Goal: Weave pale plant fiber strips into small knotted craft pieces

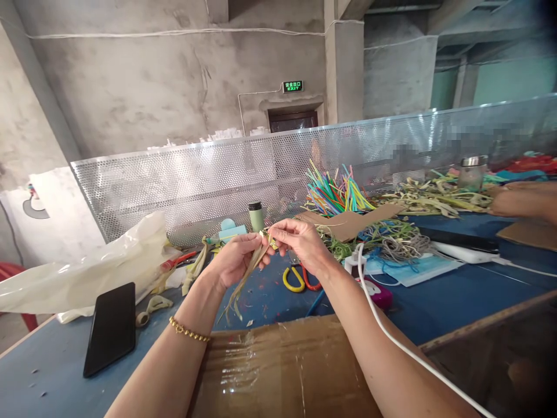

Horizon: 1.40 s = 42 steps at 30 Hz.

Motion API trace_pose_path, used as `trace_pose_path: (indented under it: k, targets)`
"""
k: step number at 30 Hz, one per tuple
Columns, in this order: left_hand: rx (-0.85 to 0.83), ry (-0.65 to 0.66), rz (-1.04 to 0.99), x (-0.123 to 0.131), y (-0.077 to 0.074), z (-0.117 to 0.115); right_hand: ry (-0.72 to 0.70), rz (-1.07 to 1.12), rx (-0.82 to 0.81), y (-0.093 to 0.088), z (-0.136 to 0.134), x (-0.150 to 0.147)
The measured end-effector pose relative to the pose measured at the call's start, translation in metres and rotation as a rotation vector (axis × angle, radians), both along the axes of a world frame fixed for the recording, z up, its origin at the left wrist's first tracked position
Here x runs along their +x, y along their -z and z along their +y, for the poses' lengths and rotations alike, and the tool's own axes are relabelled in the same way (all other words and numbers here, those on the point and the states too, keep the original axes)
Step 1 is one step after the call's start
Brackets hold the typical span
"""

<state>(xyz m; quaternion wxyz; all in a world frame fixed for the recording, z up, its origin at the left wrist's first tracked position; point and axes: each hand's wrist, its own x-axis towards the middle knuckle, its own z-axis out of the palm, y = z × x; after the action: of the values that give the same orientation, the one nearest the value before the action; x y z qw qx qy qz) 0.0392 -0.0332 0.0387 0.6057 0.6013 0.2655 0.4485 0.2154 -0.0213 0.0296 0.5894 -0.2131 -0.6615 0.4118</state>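
Between thumb and fingers, my left hand (232,258) pinches a bundle of thin, pale olive fibre strips (244,284), whose loose ends hang down over the blue table. My right hand (304,244) meets it at the bundle's upper end, its thumb and fingertips pinched together there. A small pale yellow-white bit shows between the two hands, too small to name. Just below the right wrist lie scissors with one yellow and one red handle (293,280), partly covered by the forearm. Behind the fingertips stands a green bottle (256,217) with a black lid.
A taped cardboard box (282,371) lies in front of me. On the left are a black phone (111,328) and plastic sheeting (100,264). Colourful pipe cleaners (335,191), cords (402,244), a blue mask (424,270) and a white cable (387,334) lie right. Another person's hand (524,200) is at far right.
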Motion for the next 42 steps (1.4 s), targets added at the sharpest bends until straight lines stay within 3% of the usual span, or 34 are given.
trace_pose_path:
  k: [5, 7, 14, 23, 35, 42]
  targets:
    - [0.133, -0.281, 0.067, 0.005, 0.005, 0.004, -0.014, -0.062, 0.026, -0.002, -0.006, -0.002]
    - [0.23, -0.312, 0.12, 0.009, 0.007, 0.003, -0.043, -0.093, 0.03, 0.0, -0.006, -0.006]
    - [0.236, -0.228, 0.159, 0.022, 0.009, -0.004, 0.161, -0.027, 0.042, 0.009, 0.003, -0.022]
    - [0.173, -0.172, 0.058, 0.024, 0.005, -0.01, 0.458, -0.079, 0.226, 0.01, 0.011, -0.017]
    - [0.107, -0.074, -0.037, 0.022, 0.001, -0.012, 0.196, 0.156, 0.035, 0.014, 0.014, -0.025]
    - [0.216, -0.037, 0.009, 0.02, 0.007, -0.005, 0.433, 0.055, 0.168, 0.015, 0.017, -0.025]
